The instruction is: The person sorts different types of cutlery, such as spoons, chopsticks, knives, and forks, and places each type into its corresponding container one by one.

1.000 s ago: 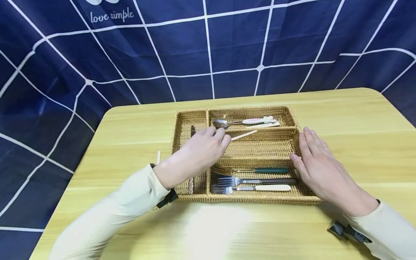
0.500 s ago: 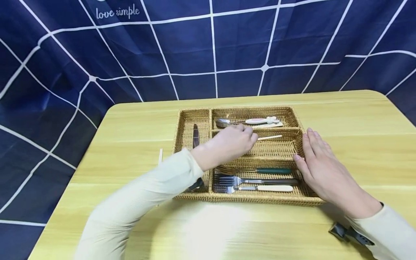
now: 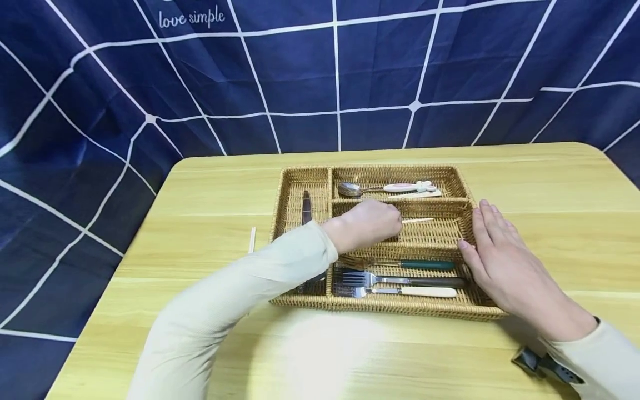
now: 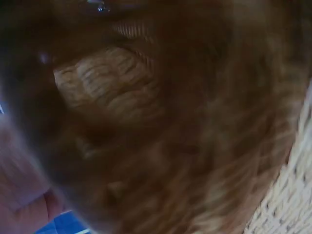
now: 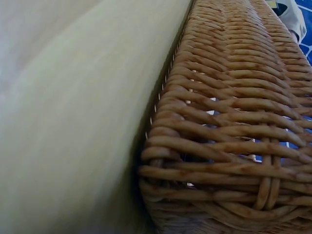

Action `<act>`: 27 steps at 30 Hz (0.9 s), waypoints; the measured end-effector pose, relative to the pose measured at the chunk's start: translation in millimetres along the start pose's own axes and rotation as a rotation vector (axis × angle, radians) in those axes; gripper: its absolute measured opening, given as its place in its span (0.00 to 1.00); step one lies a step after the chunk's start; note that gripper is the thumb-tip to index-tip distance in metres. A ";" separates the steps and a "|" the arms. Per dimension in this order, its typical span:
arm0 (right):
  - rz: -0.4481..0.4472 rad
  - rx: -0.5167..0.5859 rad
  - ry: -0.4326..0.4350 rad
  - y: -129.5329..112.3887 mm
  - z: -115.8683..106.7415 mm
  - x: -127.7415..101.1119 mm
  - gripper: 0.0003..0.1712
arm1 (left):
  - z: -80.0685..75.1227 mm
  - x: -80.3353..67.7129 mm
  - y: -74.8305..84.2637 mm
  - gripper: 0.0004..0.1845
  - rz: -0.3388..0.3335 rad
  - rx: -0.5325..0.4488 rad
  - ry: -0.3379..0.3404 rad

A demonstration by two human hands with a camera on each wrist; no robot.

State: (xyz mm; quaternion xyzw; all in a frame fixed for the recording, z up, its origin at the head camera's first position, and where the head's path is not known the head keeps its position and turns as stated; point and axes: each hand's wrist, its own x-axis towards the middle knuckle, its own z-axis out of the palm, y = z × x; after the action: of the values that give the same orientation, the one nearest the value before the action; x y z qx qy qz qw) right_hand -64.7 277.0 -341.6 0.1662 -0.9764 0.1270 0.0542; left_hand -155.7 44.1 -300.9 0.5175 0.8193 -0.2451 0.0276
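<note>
In the head view a wicker cutlery tray (image 3: 400, 309) with divided compartments lies on the table. My left hand (image 3: 369, 223) is down in the middle compartment, its curled fingers gripping a thin pale chopstick (image 3: 419, 220) whose end sticks out to the right. That hand hides the rest of the chopstick. My right hand (image 3: 510, 272) rests with straight fingers along the tray's right side. The right wrist view shows the woven side wall (image 5: 229, 107) close up. The left wrist view is dark and blurred, with part of the left hand (image 4: 24, 185) at its left edge.
The back compartment holds a spoon (image 3: 350, 189) with a rabbit handle (image 3: 407, 188). Forks with green (image 3: 427, 265), black (image 3: 435, 281) and white (image 3: 429, 291) handles lie in front. A knife (image 3: 306, 206) lies in the left compartment. Another chopstick (image 3: 252, 239) lies on the table.
My left hand has moved right and down into the middle compartment with the chopstick, uncovering the knife's upper end. The right hand has stayed at the tray's side.
</note>
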 end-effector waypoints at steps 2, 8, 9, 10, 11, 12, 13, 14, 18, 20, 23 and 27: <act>0.005 0.003 -0.003 0.0 0.6 -0.4 0.38 | 4.6 2.1 -3.0 0.14 0.015 0.000 -0.002; 0.014 0.007 -0.007 -0.8 1.0 -0.7 0.38 | 21.4 5.1 -9.8 0.13 0.059 0.036 0.025; 0.013 0.007 -0.006 -0.8 0.9 -0.7 0.38 | 22.9 5.4 -10.2 0.12 0.061 0.038 0.035; 0.012 0.006 -0.006 -0.8 0.7 -0.6 0.38 | 23.9 5.5 -10.7 0.13 0.061 0.033 0.043; 0.012 0.005 -0.006 -0.9 0.5 -0.6 0.38 | 24.4 5.6 -11.1 0.13 0.062 0.028 0.051; 0.011 0.002 -0.004 -0.8 0.3 -0.6 0.38 | 24.7 5.7 -11.6 0.13 0.060 0.021 0.056; 0.010 0.000 -0.003 -0.8 0.2 -0.7 0.38 | 24.7 5.6 -12.2 0.14 0.058 0.015 0.056; 0.011 -0.001 -0.004 -0.7 0.1 -0.8 0.38 | 24.3 5.5 -12.7 0.14 0.059 0.008 0.053; 0.012 -0.004 -0.002 -0.5 0.0 -1.5 0.38 | 22.9 5.5 -13.8 0.16 0.048 -0.008 0.031; 0.012 -0.002 -0.001 -0.5 -0.1 -1.5 0.38 | 22.6 5.6 -13.6 0.17 0.030 -0.010 0.020; 0.011 0.000 0.003 -0.3 -0.1 -1.5 0.38 | 23.3 7.2 -12.9 0.17 -0.001 -0.005 0.006; 0.010 0.004 0.005 -0.8 0.1 -1.1 0.38 | 24.3 7.2 -13.9 0.14 -0.019 -0.063 0.015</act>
State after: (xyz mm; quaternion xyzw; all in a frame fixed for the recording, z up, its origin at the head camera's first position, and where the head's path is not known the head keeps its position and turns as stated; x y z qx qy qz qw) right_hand -63.4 276.6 -341.6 0.1612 -0.9768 0.1297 0.0560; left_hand -176.1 34.9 -319.2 0.5104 0.8316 -0.2158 0.0356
